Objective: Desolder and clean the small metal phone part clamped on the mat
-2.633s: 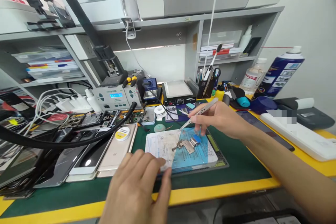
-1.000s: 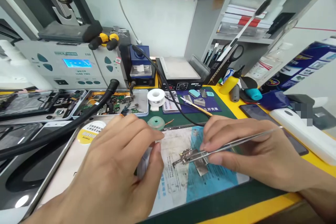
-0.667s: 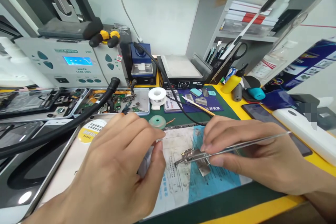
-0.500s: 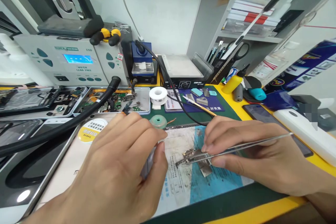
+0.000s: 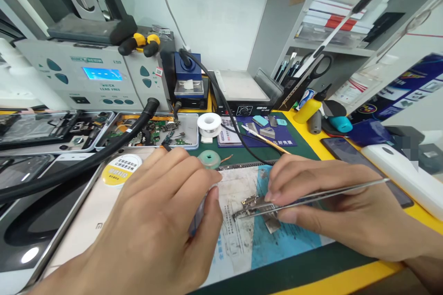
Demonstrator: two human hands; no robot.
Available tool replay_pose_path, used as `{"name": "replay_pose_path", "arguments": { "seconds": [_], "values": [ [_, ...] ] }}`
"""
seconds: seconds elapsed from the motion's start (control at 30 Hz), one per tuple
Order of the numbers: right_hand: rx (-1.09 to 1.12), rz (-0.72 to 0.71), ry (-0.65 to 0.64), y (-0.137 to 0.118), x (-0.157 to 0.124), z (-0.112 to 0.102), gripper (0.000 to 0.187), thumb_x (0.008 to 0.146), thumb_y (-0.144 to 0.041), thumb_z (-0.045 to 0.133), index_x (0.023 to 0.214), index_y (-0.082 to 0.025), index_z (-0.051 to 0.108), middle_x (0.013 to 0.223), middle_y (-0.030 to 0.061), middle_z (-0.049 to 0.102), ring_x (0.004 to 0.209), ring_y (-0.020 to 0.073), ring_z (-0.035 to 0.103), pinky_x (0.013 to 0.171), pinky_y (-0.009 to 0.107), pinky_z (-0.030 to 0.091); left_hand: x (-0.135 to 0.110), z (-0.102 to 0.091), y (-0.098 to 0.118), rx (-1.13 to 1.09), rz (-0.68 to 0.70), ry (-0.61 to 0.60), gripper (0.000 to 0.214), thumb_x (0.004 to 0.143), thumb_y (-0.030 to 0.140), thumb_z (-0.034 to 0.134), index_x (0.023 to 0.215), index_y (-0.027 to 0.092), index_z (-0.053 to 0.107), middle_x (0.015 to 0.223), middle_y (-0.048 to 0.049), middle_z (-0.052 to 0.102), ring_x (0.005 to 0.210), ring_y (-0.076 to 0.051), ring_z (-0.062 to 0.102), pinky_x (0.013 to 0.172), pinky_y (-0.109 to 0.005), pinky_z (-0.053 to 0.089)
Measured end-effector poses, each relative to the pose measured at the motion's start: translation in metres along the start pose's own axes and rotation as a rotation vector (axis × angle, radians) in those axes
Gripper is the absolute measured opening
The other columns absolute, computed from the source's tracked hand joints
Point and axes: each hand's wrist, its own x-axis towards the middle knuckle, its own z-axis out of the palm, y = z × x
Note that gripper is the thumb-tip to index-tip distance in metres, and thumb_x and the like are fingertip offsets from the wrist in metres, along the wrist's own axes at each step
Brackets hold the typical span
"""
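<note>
My right hand point(image 5: 332, 198) holds a pair of metal tweezers point(image 5: 321, 192) between thumb and fingers. Their tips point left and rest at a small phone circuit board point(image 5: 249, 202) with a dull metal shield piece point(image 5: 272, 225) beside it. Both lie on a stained blue-and-white printed sheet point(image 5: 238, 258). To the left, my left hand point(image 5: 162, 221) is closed, thumb near the forefinger tip. A greyish-purple patch shows inside its curl, but what it grips is hidden. Just beyond its knuckles sits a greenish spool of braid point(image 5: 209, 160).
Behind stand a hot-air station point(image 5: 93, 78) with a black hose point(image 5: 134, 133), a tray of circuit boards point(image 5: 188, 136), a solder spool point(image 5: 208, 124) and a heating plate point(image 5: 240, 87). Phones point(image 5: 83, 221) lie at left. A yellow bottle point(image 5: 308, 109) and a white device point(image 5: 398, 170) are at right.
The view has shifted very slightly. Both hands, the tweezers and the circuit board keep nearly the same places; the tweezers look a little more closed.
</note>
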Motion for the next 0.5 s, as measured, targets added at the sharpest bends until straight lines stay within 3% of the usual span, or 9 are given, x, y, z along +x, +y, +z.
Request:
{"name": "replay_pose_path", "arguments": {
  "seconds": [0.5],
  "values": [
    [-0.022,0.017,0.033,-0.0007,-0.0017,-0.0006,0.025,0.088,-0.015,0.089,0.106,-0.031,0.09,0.091,0.006,0.084,0.087,0.0234,0.077,0.085,0.038,0.064,0.0004,-0.0004,-0.003,0.03,0.051,-0.015,0.012,0.095,0.016,0.064,0.106,0.02,0.065,0.086,-0.0023,0.064,0.081,-0.02,0.054,0.072,-0.045,0.041]
  ]
}}
